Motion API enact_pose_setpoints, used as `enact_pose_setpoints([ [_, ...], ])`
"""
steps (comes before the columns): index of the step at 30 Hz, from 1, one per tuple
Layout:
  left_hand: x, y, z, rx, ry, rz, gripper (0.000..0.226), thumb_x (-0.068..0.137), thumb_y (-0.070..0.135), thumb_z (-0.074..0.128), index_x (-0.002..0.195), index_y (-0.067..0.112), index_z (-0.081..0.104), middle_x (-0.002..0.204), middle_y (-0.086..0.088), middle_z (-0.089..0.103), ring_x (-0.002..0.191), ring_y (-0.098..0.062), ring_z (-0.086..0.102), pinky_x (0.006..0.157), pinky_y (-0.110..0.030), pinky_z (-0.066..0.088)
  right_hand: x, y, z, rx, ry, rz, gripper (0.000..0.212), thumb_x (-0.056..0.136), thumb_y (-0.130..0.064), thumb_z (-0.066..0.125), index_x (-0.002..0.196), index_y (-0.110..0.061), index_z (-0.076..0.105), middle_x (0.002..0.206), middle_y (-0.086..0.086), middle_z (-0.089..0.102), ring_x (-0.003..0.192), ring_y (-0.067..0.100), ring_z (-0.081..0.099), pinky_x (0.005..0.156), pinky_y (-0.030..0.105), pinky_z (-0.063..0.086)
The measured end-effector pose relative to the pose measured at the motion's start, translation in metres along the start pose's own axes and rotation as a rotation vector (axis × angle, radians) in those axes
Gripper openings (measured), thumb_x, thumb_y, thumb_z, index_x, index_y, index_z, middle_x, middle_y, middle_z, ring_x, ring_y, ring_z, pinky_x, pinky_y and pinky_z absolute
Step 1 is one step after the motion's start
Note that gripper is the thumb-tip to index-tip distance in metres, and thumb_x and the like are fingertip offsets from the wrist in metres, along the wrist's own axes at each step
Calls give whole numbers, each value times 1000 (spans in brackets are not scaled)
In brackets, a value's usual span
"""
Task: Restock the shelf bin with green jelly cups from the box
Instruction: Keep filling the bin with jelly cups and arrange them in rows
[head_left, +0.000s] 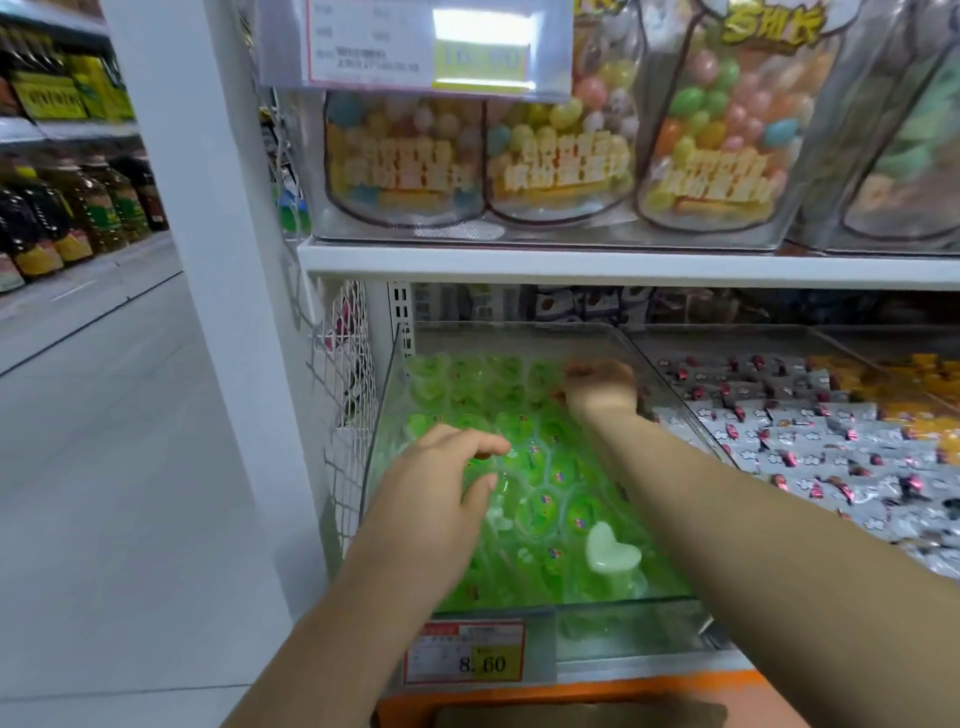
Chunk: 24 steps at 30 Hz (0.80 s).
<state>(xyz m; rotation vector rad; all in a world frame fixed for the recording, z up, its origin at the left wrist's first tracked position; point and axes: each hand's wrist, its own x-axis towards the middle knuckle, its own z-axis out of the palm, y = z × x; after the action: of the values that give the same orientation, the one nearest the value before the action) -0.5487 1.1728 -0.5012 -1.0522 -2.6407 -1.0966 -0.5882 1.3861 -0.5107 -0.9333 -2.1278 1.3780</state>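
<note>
Left hand (441, 483), grip slack and empty, over green jelly cups (545, 467) at 8 o'clock; right hand (602, 387) at shelf bin's (384, 415) 1 o'clock (grip unreadable), presumably filling the back.

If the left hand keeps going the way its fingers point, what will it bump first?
Probably the green jelly cups in the bin, just ahead of the left hand; how high it hovers above them is hard to tell.
</note>
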Motion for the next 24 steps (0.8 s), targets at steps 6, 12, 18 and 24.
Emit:
enact_pose_setpoints([
  [6,-1,1,0,20,-23,6,30,94,24,53,119,40,56,119,23,50,110,5,45,83,-7,27,3,7,-5,-75,-4,-38,28,88,-6,57,115,-8,65,119,12,64,85,11,49,49,3,38],
  [12,-4,3,0,18,-37,3,30,94,25,53,120,40,56,118,23,50,110,5,45,85,-8,29,5,6,-3,-266,-28,-75,29,91,-13,53,118,-8,63,121,12,62,104,22,58,51,5,35],
  [18,-3,5,-1,17,-35,2,30,94,24,53,120,38,56,116,24,49,108,6,44,86,-9,28,-9,1,-13,-464,-124,-237,37,89,-5,51,126,-9,56,120,13,62,84,13,50,46,2,31],
  [24,-3,8,-2,6,-34,-9,30,93,22,56,119,35,58,116,19,50,110,-1,48,88,-13,31,-66,-18,-62,-443,-274,-431,33,86,-25,65,119,-19,64,113,2,67,94,11,63,86,18,45],
])
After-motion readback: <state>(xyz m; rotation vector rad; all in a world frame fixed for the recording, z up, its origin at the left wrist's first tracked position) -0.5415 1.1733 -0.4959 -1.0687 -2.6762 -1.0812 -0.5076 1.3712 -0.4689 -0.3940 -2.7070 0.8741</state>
